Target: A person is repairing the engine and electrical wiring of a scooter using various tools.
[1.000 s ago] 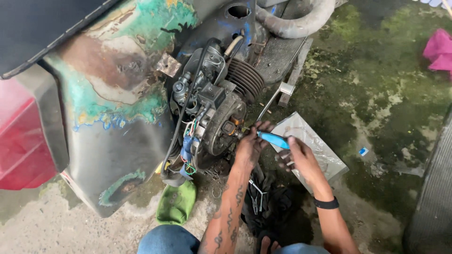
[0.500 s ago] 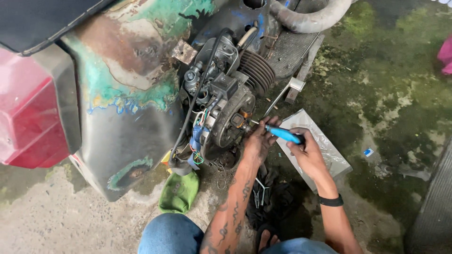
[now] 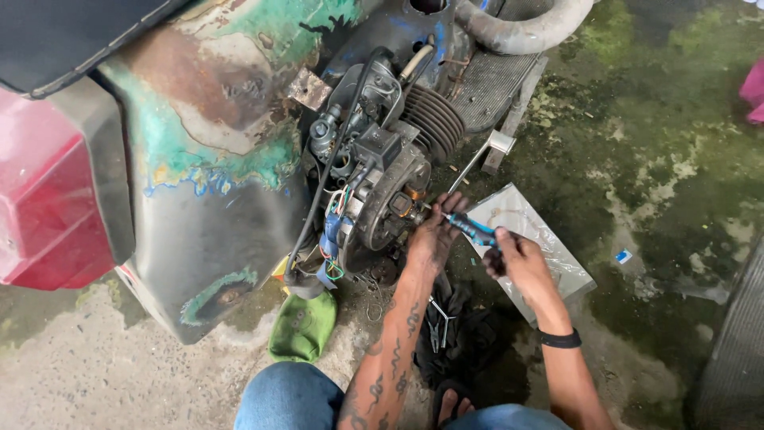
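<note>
The blue-handled screwdriver (image 3: pixel 471 228) lies tip-first against the scooter engine's flywheel housing (image 3: pixel 390 209), as it did a moment ago, so the work there looks ongoing; the right hand (image 3: pixel 517 259) stays clamped round its handle; the left hand (image 3: pixel 434 235) stays curled on the shaft by the housing; only the head has shifted. A clear plastic bag (image 3: pixel 533 239) lies beneath, a green cloth (image 3: pixel 302 326) near the knee.

A single head-worn view, aimed steeply down at close range, where the engine (image 3: pixel 382 183) and concrete floor (image 3: pixel 103 382) are seen.
</note>
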